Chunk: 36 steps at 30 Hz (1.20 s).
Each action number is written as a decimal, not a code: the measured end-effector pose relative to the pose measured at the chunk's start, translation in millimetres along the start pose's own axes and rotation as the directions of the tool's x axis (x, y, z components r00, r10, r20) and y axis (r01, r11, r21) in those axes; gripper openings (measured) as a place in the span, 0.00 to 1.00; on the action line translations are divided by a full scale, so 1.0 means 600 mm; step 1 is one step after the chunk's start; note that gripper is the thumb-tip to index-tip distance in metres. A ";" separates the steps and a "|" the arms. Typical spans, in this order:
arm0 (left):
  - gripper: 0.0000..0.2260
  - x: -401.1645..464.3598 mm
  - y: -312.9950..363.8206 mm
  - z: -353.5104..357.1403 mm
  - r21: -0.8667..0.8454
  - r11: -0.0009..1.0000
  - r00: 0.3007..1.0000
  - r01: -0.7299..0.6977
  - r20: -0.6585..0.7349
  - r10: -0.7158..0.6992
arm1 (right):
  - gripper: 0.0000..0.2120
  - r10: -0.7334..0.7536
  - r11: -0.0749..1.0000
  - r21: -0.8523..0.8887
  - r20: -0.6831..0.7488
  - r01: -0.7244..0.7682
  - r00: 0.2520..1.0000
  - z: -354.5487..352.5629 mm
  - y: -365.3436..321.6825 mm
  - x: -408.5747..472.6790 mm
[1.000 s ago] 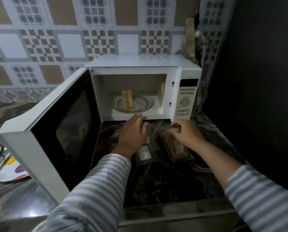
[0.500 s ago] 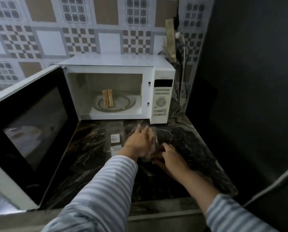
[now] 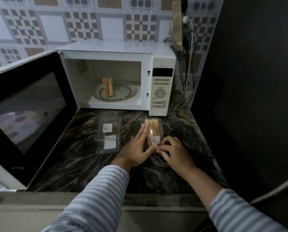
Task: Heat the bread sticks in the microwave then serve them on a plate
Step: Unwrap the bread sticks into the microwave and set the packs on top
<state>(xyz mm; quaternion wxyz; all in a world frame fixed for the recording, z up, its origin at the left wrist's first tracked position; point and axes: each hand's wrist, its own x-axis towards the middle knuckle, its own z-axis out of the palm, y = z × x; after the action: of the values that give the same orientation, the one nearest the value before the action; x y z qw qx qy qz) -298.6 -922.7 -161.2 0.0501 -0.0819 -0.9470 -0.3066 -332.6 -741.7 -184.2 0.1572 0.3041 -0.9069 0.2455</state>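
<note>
Hands shifted onto bread-stick packet, microwave open

Both arms wear long sleeves with thin horizontal stripes in pale grey-blue and white. The left sleeve and the right sleeve both stop short of the bare wrists.

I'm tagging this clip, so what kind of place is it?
Most likely a home kitchen: an open microwave with bread sticks inside, a dark stone counter and a tiled wall.
</note>
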 end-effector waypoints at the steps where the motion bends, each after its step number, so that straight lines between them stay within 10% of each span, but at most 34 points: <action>1: 0.38 -0.006 -0.008 0.004 0.023 1.000 1.000 -0.009 0.002 0.009 | 0.07 -0.032 0.999 -0.009 -0.014 0.032 0.999 0.000 0.002 0.000; 28: 0.35 -0.005 -0.046 0.035 0.160 0.987 0.997 -0.029 -0.066 0.040 | 0.14 -0.114 0.993 -0.051 -0.213 0.105 0.970 0.022 0.004 -0.007; 36: 0.27 0.031 0.011 -0.003 -0.029 0.994 0.964 -0.110 -0.246 0.099 | 0.21 0.384 0.887 0.373 -0.271 -0.272 0.882 0.009 -0.008 -0.015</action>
<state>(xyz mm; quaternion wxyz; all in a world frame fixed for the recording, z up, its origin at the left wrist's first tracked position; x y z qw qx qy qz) -315.8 -916.3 -153.5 0.1808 -0.0945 -0.9212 -0.3313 -323.7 -743.6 -190.7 0.2136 0.1189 -0.8522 0.4626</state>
